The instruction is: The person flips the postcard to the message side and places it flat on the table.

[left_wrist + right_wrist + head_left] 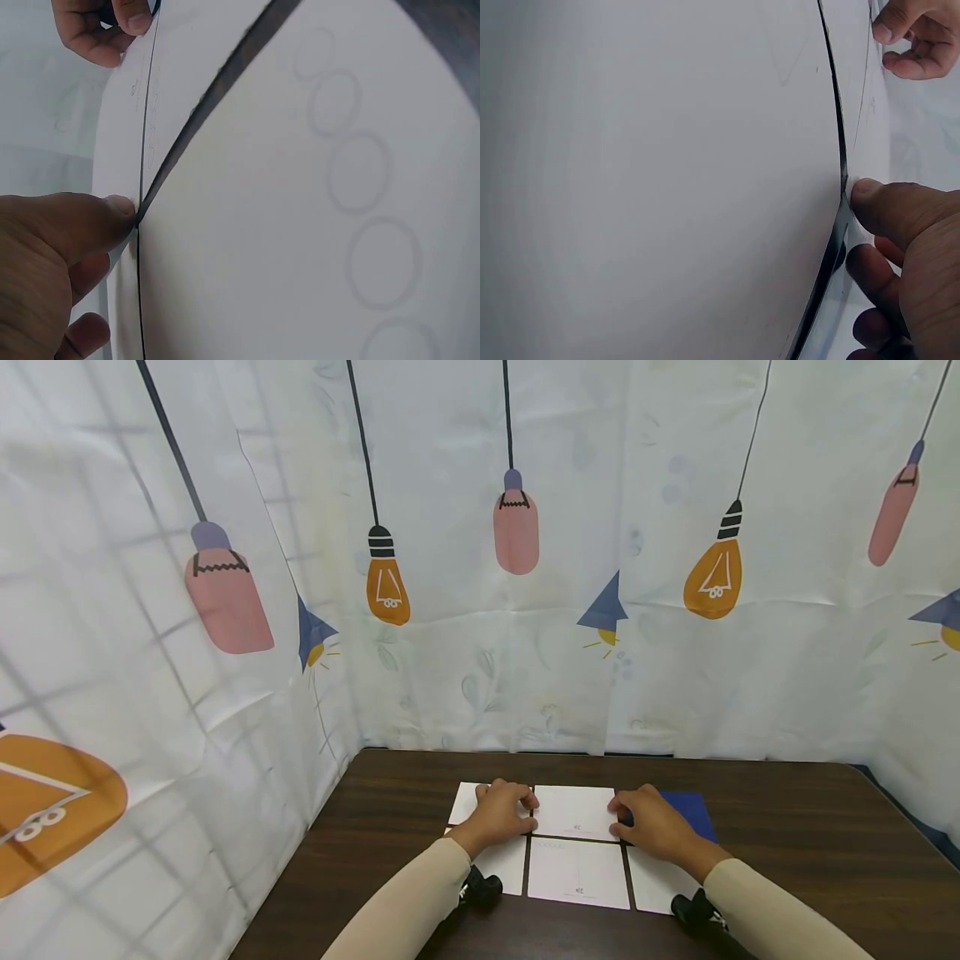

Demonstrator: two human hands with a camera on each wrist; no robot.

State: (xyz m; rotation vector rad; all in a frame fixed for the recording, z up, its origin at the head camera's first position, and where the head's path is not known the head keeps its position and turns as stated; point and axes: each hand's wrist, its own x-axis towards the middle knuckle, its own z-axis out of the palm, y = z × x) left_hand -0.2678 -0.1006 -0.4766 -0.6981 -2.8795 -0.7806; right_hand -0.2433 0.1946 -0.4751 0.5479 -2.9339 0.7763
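White paper cards lie in two rows on the dark table. My left hand (498, 812) is at the left edge of the upper middle card (573, 802), fingers relaxed. Its thumb (112, 214) touches near the card's lower corner. Over that card's right edge is my right hand (656, 822), its thumb (877, 199) down by the lower right corner. A small black object (627, 817) sits within the right hand's curled fingers, mostly hidden; I cannot tell its kind. The lower left card (247, 225) bears a column of faint grey circles.
A blue sheet (692, 812) lies partly behind the right hand. The lower middle card (577, 870) and lower right card (660, 881) lie nearer me, with narrow gaps between cards. Printed white curtains (450, 677) hang along the back and left of the table (795, 835).
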